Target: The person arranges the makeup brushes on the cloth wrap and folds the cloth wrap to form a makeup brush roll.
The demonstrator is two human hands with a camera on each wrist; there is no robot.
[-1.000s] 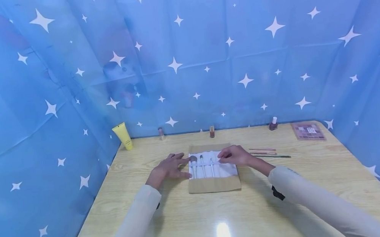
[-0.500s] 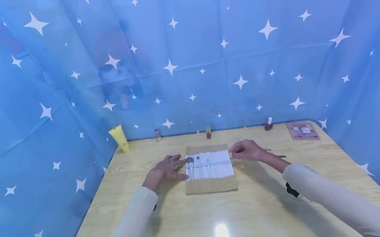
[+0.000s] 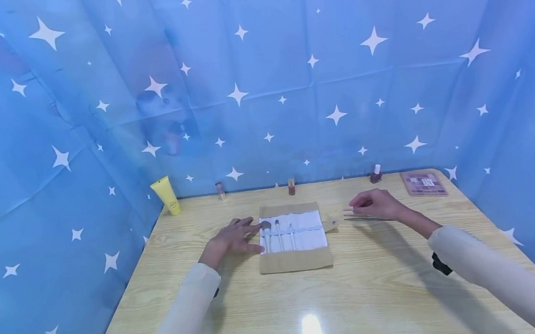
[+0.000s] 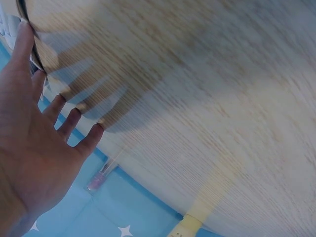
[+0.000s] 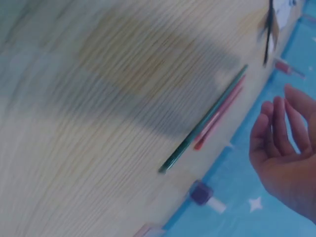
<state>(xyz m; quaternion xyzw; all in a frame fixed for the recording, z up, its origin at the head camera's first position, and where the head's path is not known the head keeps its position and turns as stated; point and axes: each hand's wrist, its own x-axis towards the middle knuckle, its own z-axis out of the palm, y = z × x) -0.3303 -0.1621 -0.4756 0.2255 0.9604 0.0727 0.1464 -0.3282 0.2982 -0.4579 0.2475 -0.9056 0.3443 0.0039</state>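
Note:
A tan makeup brush roll [image 3: 296,261] with a white pocketed lining lies unrolled mid-table. Three brushes are in its left pockets: a large fluffy one [image 3: 266,226], a smaller dark-tipped one [image 3: 279,234] and a thin one [image 3: 292,237]. My left hand [image 3: 234,238], fingers spread, rests on the roll's left edge. My right hand [image 3: 377,205] hovers to the right of the roll, fingers loosely bent and holding nothing. Below it lie a dark green pencil [image 5: 205,118] and two slim pink pencils [image 5: 220,113], side by side.
Along the table's back edge stand a yellow tube [image 3: 166,197], a small pinkish bottle [image 3: 221,191], a red-brown bottle [image 3: 291,187] and a dark nail polish [image 3: 375,174]. An eyeshadow palette [image 3: 424,183] lies at the back right. A starry blue curtain [image 3: 259,81] surrounds the table.
My right hand has moved right, off the roll's lining and over to the pencils. A small flap at the roll's right edge now shows. My left hand stays on the left edge.

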